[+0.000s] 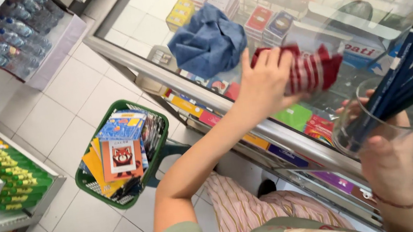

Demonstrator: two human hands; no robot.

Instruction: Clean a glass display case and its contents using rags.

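**Wiping the glass, pencil cup held aside**

At the upper left of the frame, bottled water (pixel 14 35) fills a shelf. Lower left of centre, a green basket (pixel 158 139) on the tiled floor holds bright booklets and packets stacked on edge. At top centre a crumpled blue cloth (pixel 208 42) lies on the glass surface (pixel 158 14) of a display case. Just right of it, the left hand (pixel 261 83) has its grip clamped on a red-and-white striped cloth (pixel 314 68), pressed to the glass: the wiping looks mid-stroke. At the right edge, the right hand (pixel 387 160) closes its grip round a clear plastic cup (pixel 354 135) of dark blue pencils (pixel 408 77), lifted off the top. Any further stroke calls for a steady cup, since the pencils lean outward.
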